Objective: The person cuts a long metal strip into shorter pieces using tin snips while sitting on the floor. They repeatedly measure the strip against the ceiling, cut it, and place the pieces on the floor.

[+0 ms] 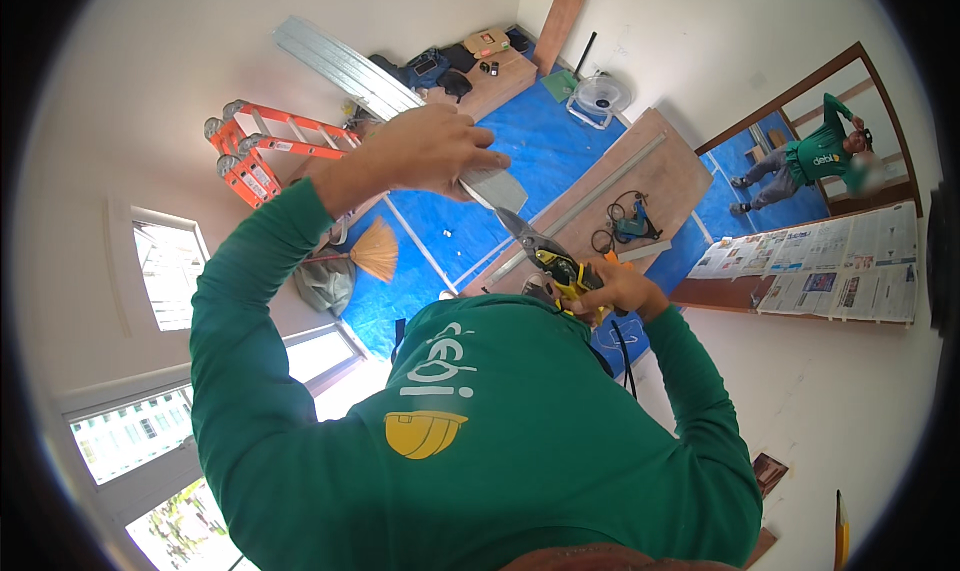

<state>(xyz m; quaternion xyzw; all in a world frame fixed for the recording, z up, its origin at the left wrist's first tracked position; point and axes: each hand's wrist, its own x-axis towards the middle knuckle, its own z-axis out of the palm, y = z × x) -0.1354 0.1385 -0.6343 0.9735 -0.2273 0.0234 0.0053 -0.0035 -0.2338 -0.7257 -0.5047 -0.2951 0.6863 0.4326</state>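
Green-sleeved, the left hand (440, 151) curls over a long silvery metal channel (368, 81), gripping it near its lower end; the right hand (618, 285) is closed around the yellow-and-black handles of a pair of snips (548, 258), whose blades sit at the channel's tip, touching or nearly so. The channel slants away from the body, above blue sheeting (560, 161). It looks light for its length, stiff lengthwise yet thin-walled, probably slick and sharp-edged; the broad faces, back from the tip, seem the safest hold. Farther out: an orange ladder (250, 179), a broom (376, 251), and a brown board (672, 183) carrying a teal power tool (631, 228).
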